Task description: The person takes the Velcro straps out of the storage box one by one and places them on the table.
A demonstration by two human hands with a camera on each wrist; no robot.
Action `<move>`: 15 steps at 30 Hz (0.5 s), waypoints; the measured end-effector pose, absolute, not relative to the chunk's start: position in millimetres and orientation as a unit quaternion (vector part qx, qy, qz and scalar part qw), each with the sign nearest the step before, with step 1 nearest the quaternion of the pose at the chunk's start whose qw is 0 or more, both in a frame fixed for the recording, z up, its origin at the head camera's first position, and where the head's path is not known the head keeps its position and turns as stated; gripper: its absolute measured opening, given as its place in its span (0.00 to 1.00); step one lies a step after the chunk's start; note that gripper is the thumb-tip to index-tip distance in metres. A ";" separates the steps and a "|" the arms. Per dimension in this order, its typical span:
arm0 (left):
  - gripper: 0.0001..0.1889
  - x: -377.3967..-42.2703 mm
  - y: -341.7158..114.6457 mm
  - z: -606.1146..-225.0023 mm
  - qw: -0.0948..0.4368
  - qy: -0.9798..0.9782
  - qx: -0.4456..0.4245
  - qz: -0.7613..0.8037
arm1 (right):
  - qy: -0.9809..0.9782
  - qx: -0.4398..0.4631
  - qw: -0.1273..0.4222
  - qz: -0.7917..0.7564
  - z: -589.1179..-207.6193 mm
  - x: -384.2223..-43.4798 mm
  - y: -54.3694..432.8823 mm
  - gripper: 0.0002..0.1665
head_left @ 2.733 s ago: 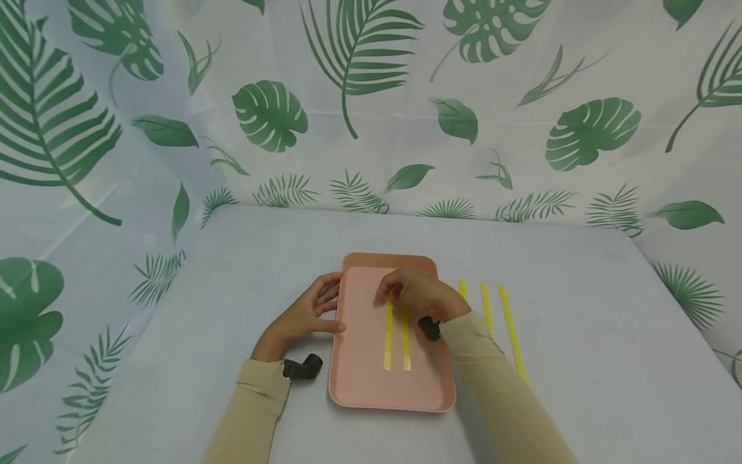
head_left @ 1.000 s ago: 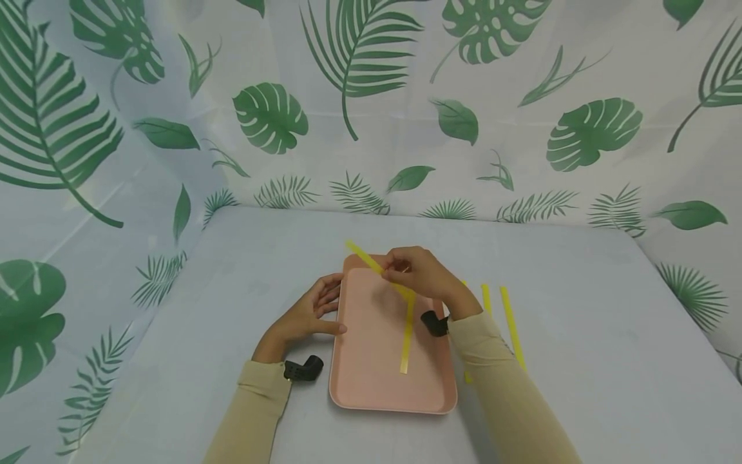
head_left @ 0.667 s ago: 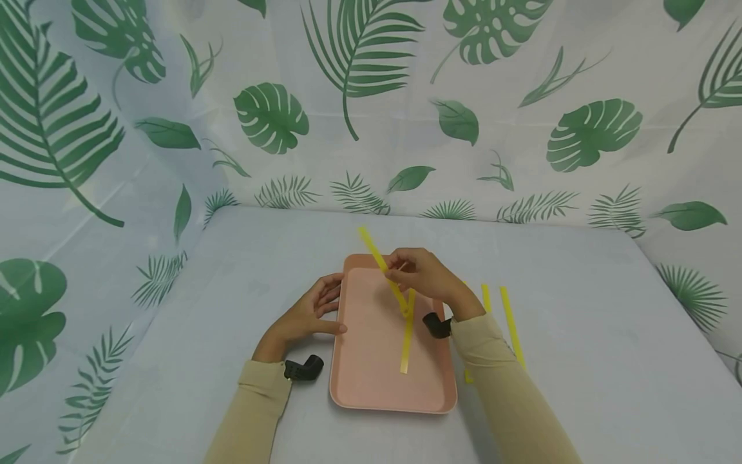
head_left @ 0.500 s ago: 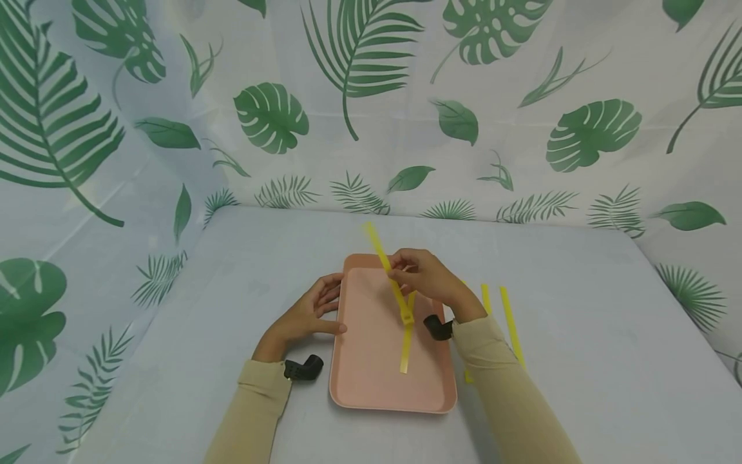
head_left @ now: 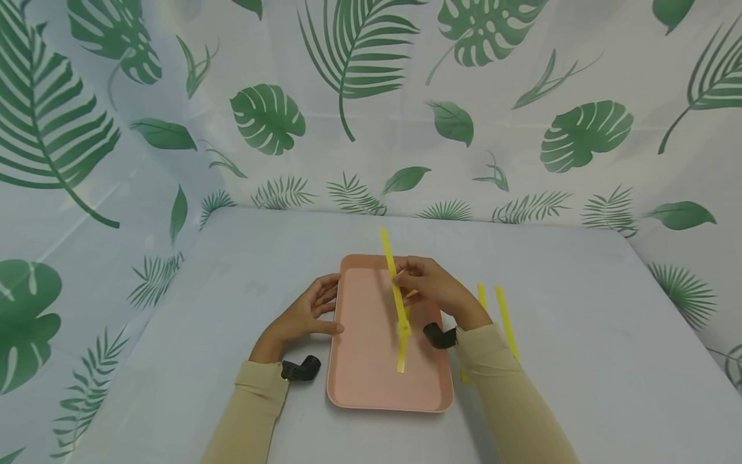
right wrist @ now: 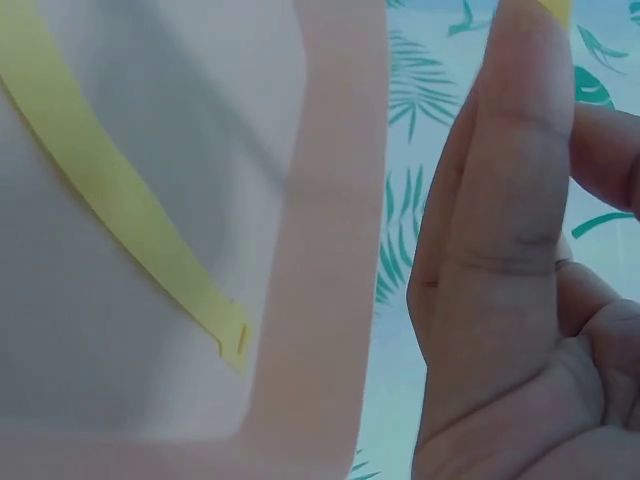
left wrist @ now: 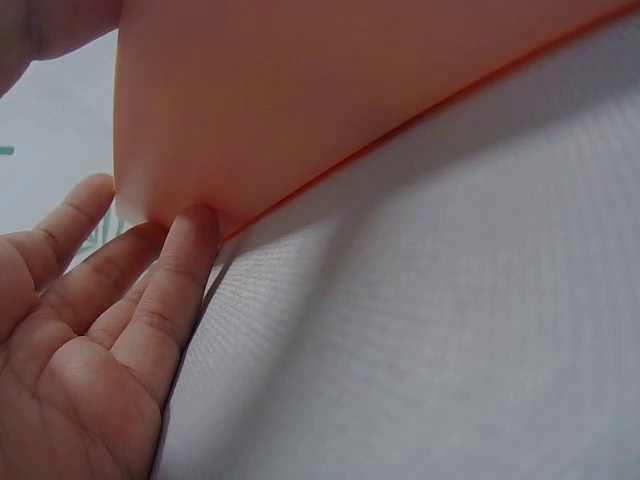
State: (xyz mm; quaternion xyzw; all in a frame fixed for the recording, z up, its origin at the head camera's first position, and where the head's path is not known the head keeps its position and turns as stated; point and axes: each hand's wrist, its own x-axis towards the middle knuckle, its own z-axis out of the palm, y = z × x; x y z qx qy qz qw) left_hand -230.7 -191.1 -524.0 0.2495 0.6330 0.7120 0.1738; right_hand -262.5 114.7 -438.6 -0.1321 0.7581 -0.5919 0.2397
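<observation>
A pink rectangular tray point(head_left: 365, 383) lies on the table. My left hand point(head_left: 301, 314) rests at its left edge, the thumb tip just over the rim. In the left wrist view, its nearly straight fingers point(left wrist: 178, 290) touch the tray's outer wall point(left wrist: 270, 100). My right hand point(head_left: 436, 289) pinches a flat yellow strap point(head_left: 385, 245) by its middle, above the tray. The held strap's wider, slotted end points down. A second yellow strap point(head_left: 401, 364) lies on the tray, partly hidden behind the held one; its slotted end point(right wrist: 235, 335) shows in the right wrist view.
Right of the tray, more yellow straps point(head_left: 505, 319) lie on the pale table point(head_left: 591, 361), partly hidden by the right sleeve point(head_left: 504, 386). Black wrist cameras point(head_left: 301, 368) sit on both wrists. A leaf-patterned cloth point(head_left: 371, 154) stands behind and at the sides.
My right hand has picked up one of the two straps from the tray. The held strap has swung from a slant to nearly upright in view. My left hand has stayed at the rim.
</observation>
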 end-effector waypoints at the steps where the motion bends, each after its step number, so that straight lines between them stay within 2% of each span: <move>1: 0.62 -230.6 -191.0 -523.9 0.174 0.633 0.250 0.712 | 0.756 -0.130 0.240 -0.594 -438.7 -261.9 115.1 0.07; 9: 0.61 -230.1 -189.8 -523.0 0.174 0.632 0.248 0.714 | 0.748 -0.128 0.236 -0.606 -437.9 -256.1 118.7 0.19; 15: 0.59 -229.5 -190.1 -523.1 0.175 0.637 0.244 0.710 | 0.745 -0.124 0.226 -0.615 -436.8 -250.3 123.0 0.23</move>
